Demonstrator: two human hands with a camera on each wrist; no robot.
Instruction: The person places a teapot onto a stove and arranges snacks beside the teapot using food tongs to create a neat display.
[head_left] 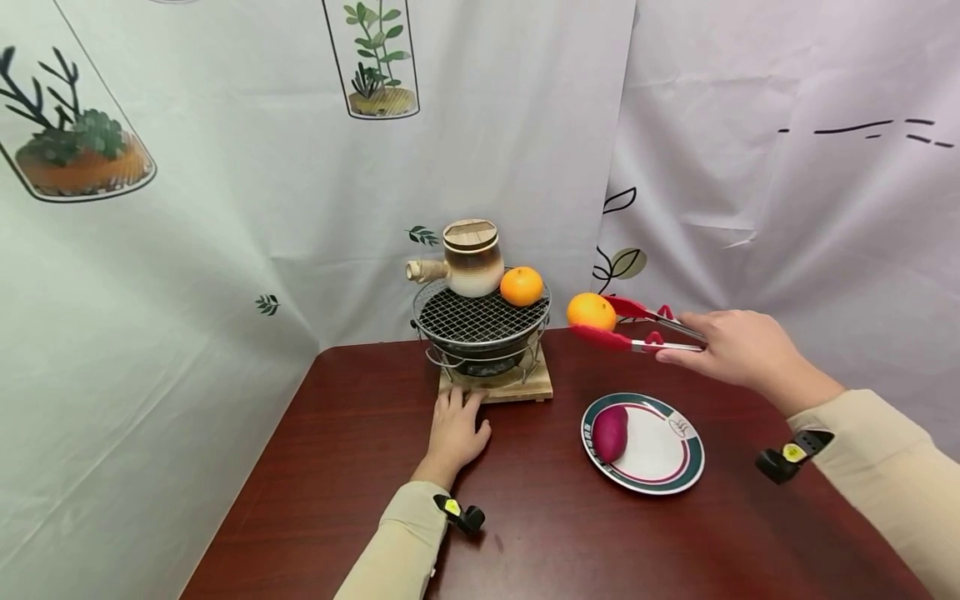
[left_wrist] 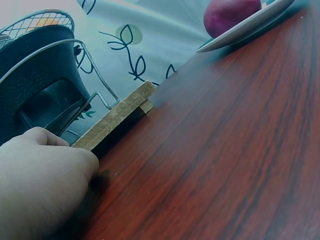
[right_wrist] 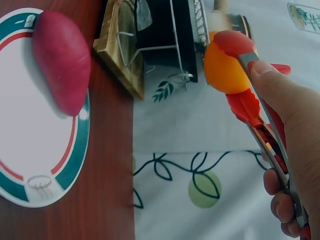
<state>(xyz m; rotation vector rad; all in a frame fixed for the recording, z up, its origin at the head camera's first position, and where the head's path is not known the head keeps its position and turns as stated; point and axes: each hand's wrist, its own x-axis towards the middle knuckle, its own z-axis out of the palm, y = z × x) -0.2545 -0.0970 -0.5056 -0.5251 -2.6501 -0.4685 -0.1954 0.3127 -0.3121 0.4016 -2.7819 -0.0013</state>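
Note:
My right hand [head_left: 738,346] grips red-tipped metal tongs [head_left: 667,346], whose tips pinch an orange [head_left: 591,312] in the air, right of the grill and above the table. A second orange [head_left: 522,286] sits on the round mesh grill [head_left: 480,321], beside a clay pot [head_left: 474,265] with a wooden lid and side handle. My left hand [head_left: 453,437] rests at the front edge of the wooden base [head_left: 517,390] under the grill; in the left wrist view its fingertips are hidden behind the hand. A purple sweet potato [right_wrist: 62,62] lies on the left part of the plate [head_left: 652,450].
The dark red wooden table [head_left: 536,533] ends at a white curtain [head_left: 525,150] with plant prints, which hangs behind and along the left side. The plate stands front right of the grill, below my right forearm. Wire legs and a loop [head_left: 442,360] stick out around the grill bowl.

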